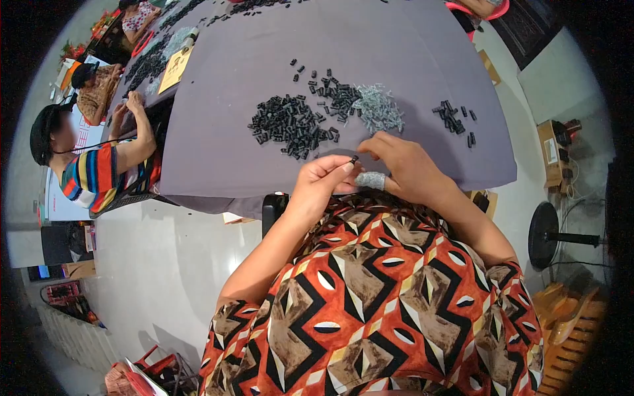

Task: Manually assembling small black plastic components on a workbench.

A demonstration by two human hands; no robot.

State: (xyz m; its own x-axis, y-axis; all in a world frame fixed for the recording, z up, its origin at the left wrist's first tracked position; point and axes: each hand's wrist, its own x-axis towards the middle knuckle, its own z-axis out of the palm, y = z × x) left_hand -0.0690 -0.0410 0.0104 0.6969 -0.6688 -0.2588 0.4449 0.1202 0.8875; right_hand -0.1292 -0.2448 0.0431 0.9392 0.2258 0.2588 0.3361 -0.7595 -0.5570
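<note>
My left hand (322, 186) is closed in a pinch on a small black plastic piece (354, 160) just over the table's near edge. Close by on the right, my right hand (411, 168) curves toward that piece, its forefinger bent and apart from the thumb. A grey wrap (371, 179) covers the right thumb. I see nothing held in the right hand, though its inner side is partly hidden. Beyond my hands lie a large heap of black cylindrical pieces (287, 125), a smaller black heap (340, 96) and a pile of small clear-grey pieces (380, 109).
A loose group of black pieces (450, 117) lies at the right on the grey tablecloth (231, 79). At the left, a person in a striped shirt (105, 165) works at an adjoining table, with others beyond. A black round stand base (543, 234) is on the floor at right.
</note>
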